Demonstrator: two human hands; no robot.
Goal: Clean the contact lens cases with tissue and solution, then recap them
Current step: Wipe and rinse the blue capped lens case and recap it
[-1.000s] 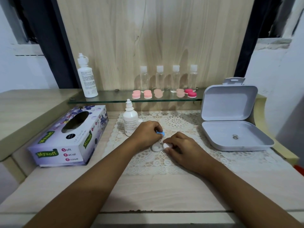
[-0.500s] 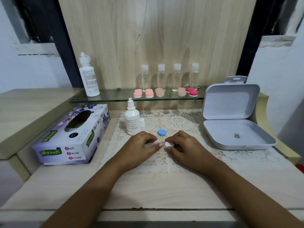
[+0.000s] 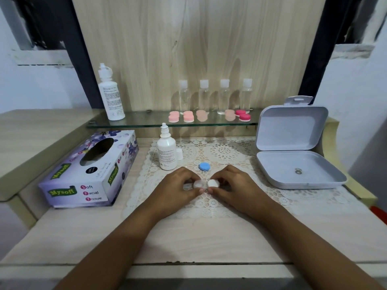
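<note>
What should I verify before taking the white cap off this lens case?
1. Steadied: ok, the left hand grips the lens case low over the lace mat.
2. Grip: ok, the right hand pinches the white cap.
3. First cap parked: ok, the blue cap lies on the mat beyond the hands.
4. Solution ready: ok, the solution bottle stands upright and uncapped.
5. Tissue ready: cannot tell, no sheet pokes out of the tissue box.
6. Open well clean: cannot tell, too small to see.
</note>
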